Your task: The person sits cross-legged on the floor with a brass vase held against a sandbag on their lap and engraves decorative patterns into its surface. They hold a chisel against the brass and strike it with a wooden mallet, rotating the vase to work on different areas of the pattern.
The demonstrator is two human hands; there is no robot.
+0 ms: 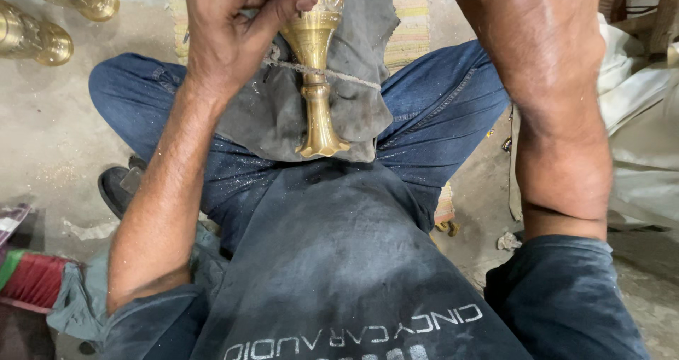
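Our left hand point(233, 27) is clenched on a thin dark tool, thumb pressing the upper part of the brass vase point(315, 70), which lies lengthwise on the grey cloth point(361, 98) over our lap, foot twd us; right hand's out of frame, can't tell.

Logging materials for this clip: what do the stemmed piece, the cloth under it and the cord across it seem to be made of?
Stemmed piece: likely brass, golden yellow with a dull shine and turned rings. Cloth: woven fabric, grey, matte and grimy, draped in soft folds. Cord: looks like twisted plant-fibre twine, pale and fuzzy. The left hand holds a thin dark tool against the piece.
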